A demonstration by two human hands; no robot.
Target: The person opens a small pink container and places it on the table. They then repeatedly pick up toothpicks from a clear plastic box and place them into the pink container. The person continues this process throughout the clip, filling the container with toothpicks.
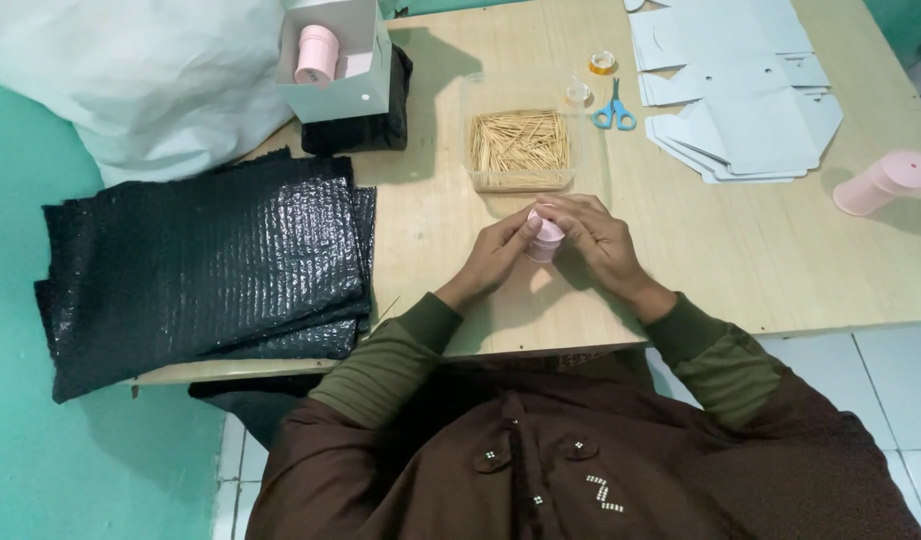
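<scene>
Pink plastic canister [545, 238], small and cylindrical, held upright just above the wooden table [740, 260] near its front edge — left hand [495, 255] and right hand [600, 240] both closed around it, fingertips meeting at its top rim. Judged step: working the cap or opening; a steady grip at the body seems needed while the fingertips turn or press. Directly beyond — clear tub of toothpicks [520, 150]. Right of that: blue-handled scissors [614, 108], two small tape rolls [602, 62], stack of flat pale-grey box blanks [740, 110], second pink canister [885, 183] lying on its side. Far left: open white carton [345, 85] holding another pink canister; black bubble-wrap sheets [200, 265], stacked.
</scene>
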